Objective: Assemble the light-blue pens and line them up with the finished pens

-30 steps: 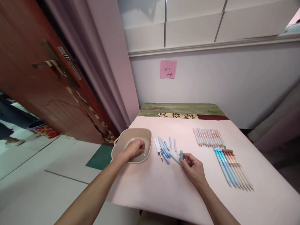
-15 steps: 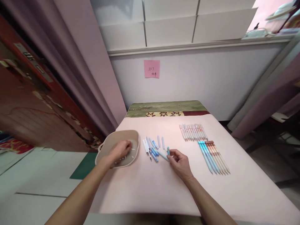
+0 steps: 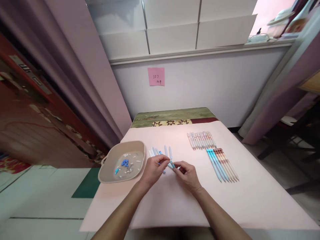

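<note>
My right hand (image 3: 188, 176) pinches a short light-blue pen barrel piece (image 3: 172, 163) over the middle of the table. My left hand (image 3: 155, 170) meets it from the other side, fingertips pressed together at the piece's upper end; whatever they pinch is too small to make out. Behind and partly under my left hand lie white pen refills (image 3: 151, 152) and blue pen parts, some of them hidden. Two pale pen barrels (image 3: 170, 152) lie just beyond my fingertips. To the left stands a beige basket (image 3: 110, 156) holding small blue, turquoise and white pen parts (image 3: 125, 163).
A row of clear pens (image 3: 201, 140) lies at the right, with blue pens (image 3: 217, 165) and brown-and-cream pens (image 3: 227, 165) lined up nearer. A pink cloth (image 3: 172, 208) covers the table. The wall behind bears a pink note (image 3: 156, 76).
My left hand has come out of the basket and moved right to meet my right hand. The blue piece has tilted in my right hand. The view has shifted slightly.
</note>
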